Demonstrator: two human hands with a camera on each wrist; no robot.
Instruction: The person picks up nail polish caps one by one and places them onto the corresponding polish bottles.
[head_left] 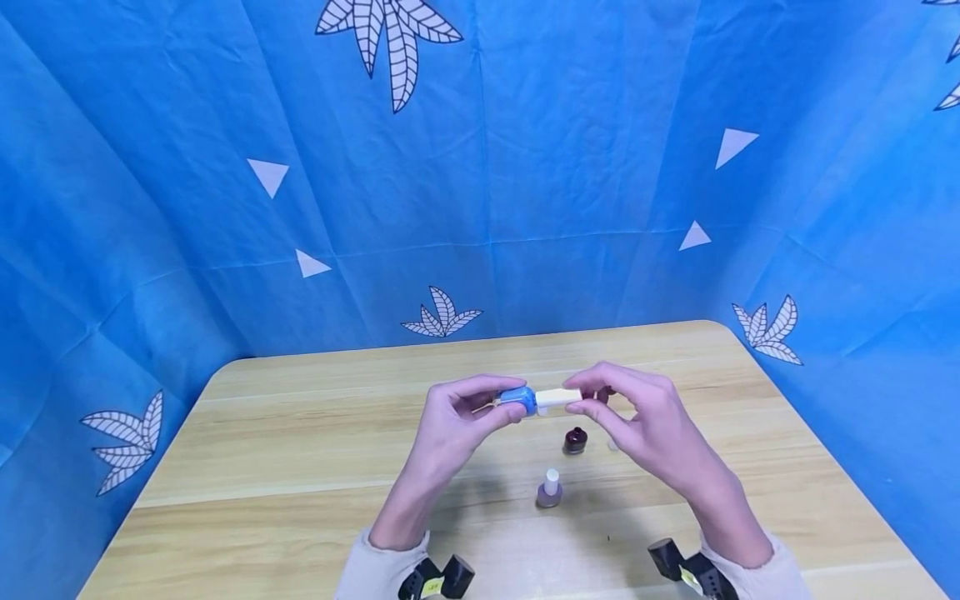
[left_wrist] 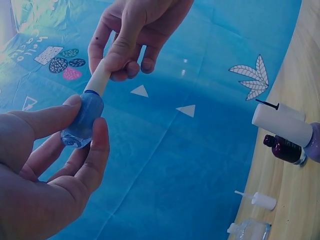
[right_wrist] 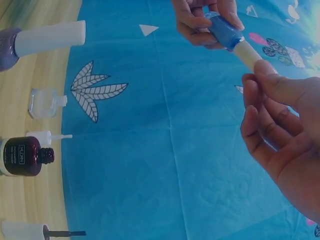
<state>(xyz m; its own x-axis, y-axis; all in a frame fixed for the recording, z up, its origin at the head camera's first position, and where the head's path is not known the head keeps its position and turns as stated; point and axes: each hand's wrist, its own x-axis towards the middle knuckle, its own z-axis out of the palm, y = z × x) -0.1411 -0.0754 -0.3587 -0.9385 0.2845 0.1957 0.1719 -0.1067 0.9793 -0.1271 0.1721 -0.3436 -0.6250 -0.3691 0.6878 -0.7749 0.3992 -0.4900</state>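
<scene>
My left hand (head_left: 457, 421) pinches the glass body of a blue nail polish bottle (left_wrist: 90, 117) between thumb and fingers. The bottle lies tilted sideways above the table. Thumb and fingertips of my right hand (head_left: 637, 412) pinch its long white cap (head_left: 555, 397). In both wrist views the cap sits against the bottle's neck, and no brush shows between them. Below the hands stand an open dark red nail polish bottle (head_left: 575, 441) and a lilac nail polish bottle (head_left: 550, 490) with its white cap on.
A clear open bottle (right_wrist: 44, 103) and a white brush cap (left_wrist: 263, 201) are on the wooden table (head_left: 300, 467). Another white cap with a dark brush (right_wrist: 30, 231) lies near the dark red bottle. Blue cloth (head_left: 480, 167) hangs around the table's back and sides.
</scene>
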